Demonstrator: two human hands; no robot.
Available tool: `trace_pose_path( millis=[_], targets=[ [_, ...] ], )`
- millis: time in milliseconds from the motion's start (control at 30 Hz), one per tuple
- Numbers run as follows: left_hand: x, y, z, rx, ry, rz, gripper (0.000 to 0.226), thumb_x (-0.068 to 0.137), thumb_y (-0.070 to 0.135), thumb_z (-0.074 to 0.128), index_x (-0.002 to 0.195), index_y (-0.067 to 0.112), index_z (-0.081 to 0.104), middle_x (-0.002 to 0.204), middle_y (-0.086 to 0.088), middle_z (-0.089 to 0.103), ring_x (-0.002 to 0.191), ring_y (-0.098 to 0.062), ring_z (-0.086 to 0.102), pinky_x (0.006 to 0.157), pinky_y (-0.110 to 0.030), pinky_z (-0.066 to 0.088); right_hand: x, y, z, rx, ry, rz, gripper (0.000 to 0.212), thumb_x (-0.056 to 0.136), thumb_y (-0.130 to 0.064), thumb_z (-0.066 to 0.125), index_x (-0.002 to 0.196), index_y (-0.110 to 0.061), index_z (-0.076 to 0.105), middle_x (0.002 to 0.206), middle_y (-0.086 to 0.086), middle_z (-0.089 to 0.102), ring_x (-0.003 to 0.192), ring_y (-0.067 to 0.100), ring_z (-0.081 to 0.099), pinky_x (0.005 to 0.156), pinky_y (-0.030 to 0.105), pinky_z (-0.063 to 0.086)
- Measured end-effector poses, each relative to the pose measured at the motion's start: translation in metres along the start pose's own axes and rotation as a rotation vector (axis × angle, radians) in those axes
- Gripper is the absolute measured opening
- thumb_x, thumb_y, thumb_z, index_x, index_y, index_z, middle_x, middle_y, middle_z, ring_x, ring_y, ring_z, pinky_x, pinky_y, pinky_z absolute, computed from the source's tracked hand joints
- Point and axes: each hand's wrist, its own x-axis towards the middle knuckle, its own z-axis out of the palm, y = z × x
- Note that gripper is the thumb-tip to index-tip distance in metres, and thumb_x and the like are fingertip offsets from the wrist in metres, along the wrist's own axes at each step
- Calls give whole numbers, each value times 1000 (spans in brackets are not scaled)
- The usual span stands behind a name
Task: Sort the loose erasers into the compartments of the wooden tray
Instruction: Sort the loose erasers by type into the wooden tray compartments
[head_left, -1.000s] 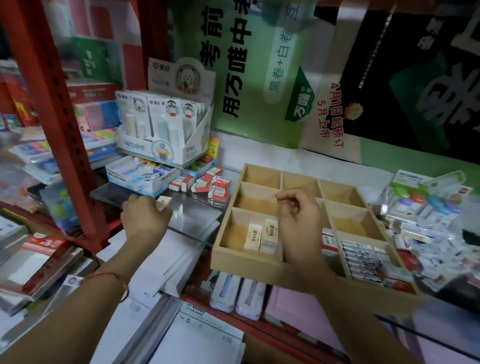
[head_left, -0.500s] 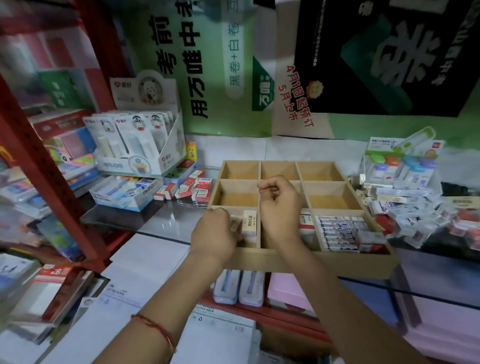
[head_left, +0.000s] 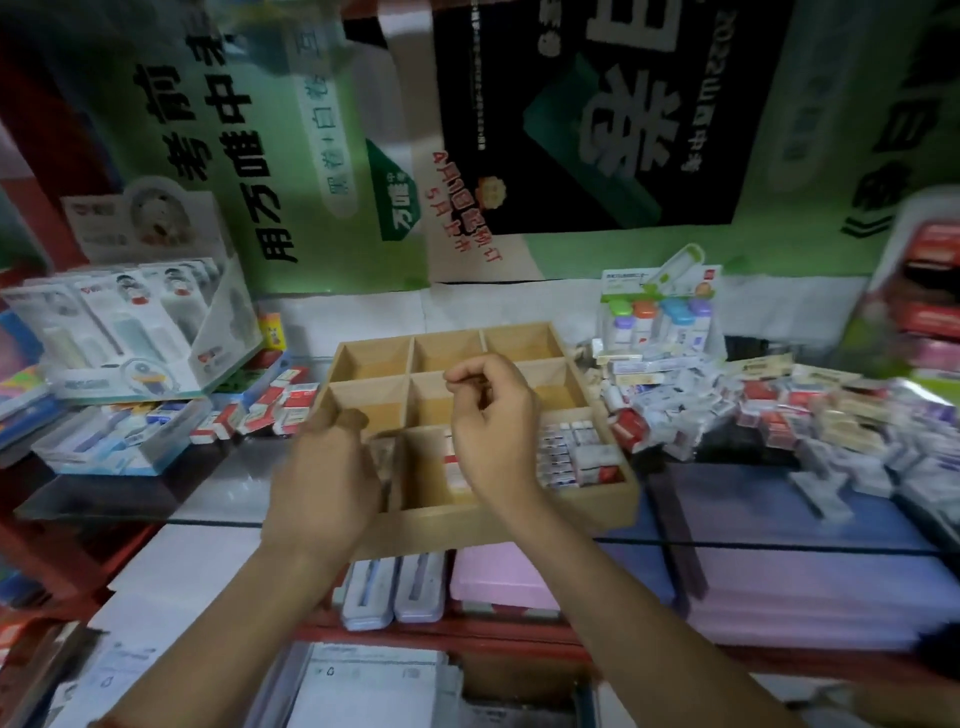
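The wooden tray (head_left: 597, 512) with its grid of compartments stands on the glass shelf in the middle. Small white erasers (head_left: 571, 457) fill its front right compartment, and a red and white eraser (head_left: 453, 467) stands in the front middle one. My left hand (head_left: 322, 478) hangs over the front left compartment, back towards me, with blurred pale erasers (head_left: 385, 460) just beside it. Its fingertips are hidden. My right hand (head_left: 493, 431) hovers above the tray's middle, fingers curled, thumb against forefinger, nothing visible in it. A heap of loose erasers (head_left: 753, 410) lies right of the tray.
Red and white erasers (head_left: 275, 405) lie left of the tray, beside a white display box (head_left: 130, 338) of carded goods. Packaged coloured items (head_left: 660, 322) stand at the back right. Below the glass shelf lie pale pen cases (head_left: 395, 592) and pink pads (head_left: 519, 582).
My left hand came from the left of the shelf with a pale eraser to the tray's front left compartment. The view swung right. The right hand stayed curled over the tray.
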Motion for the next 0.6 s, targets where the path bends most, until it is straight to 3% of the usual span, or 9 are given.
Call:
trace_pose_path(
  millis=[100,233,333,433,500,600],
  targets=[
    [-3,42,6,-123,20,109,29,86,8,56,115,8,61,120,-11,55,108,-31,52,87,-41,46,-5,21,-74,-155,30,-90,19,79,-11,42,79,-14,61,79,-6,57,79,9,55,72,20,45],
    [-5,99,35,-205,-30,247,26,84,4,56,109,7,63,112,-10,57,107,-30,52,86,-37,44,-10,56,-181,-520,39,-174,22,82,-9,38,78,-6,60,76,4,57,75,6,45,67,12,34],
    [-1,130,58,-231,-52,314,24,83,2,56,104,9,65,109,-10,59,103,-29,53,84,-33,41,5,68,-236,-629,160,-110,21,79,-4,40,80,-3,61,79,6,58,77,14,49,70,26,40],
    [0,148,80,-280,-63,387,23,79,-5,58,96,7,68,98,-11,61,94,-29,57,81,-26,38,41,75,-261,-745,225,89,27,78,-2,38,90,3,62,91,19,63,89,34,55,77,37,41],
    [-2,152,94,-352,-48,476,20,81,-1,54,95,8,66,93,-7,60,90,-25,56,80,-19,34,69,84,-265,-843,92,227,35,77,10,41,106,5,59,106,22,61,102,36,51,86,36,38],
    [-7,153,112,-371,-24,634,24,86,19,39,103,16,55,98,1,54,90,-13,47,80,-20,36,102,101,-262,-1044,-204,268,43,85,3,44,128,-1,48,125,20,55,116,33,48,100,38,36]
  ],
)
